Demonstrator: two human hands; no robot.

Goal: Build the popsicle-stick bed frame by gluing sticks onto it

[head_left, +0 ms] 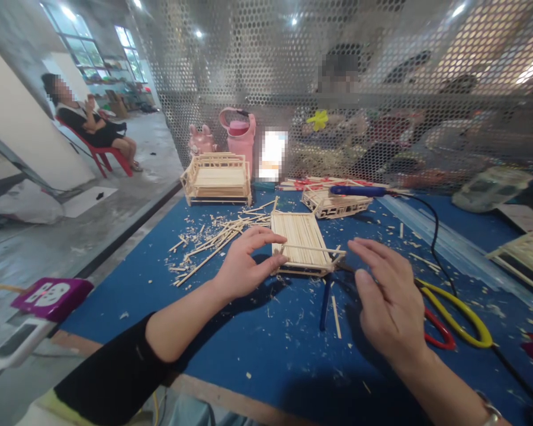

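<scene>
A small bed-like frame of thin wooden sticks (299,231) lies on the blue tabletop in front of me. My left hand (249,263) is at its near left corner, with thumb and index finger closed around the short corner post. A single stick (313,249) runs across the near end, above the slats. Just right of that stick's end is my right hand (386,296), thumb and fingers apart, with nothing visible between them. Scissors with yellow and red handles (464,316) lie partly hidden beneath my right hand. A blue tool (324,305) and a loose stick (336,316) lie nearby.
Loose sticks (222,236) and shavings lie to the left. Behind stand a stick bench (217,180), a pink bottle (240,142) and a lit screen (272,155). A blue corded tool (359,190) rests on another stick frame (333,204). A perforated metal screen (266,71) rises behind.
</scene>
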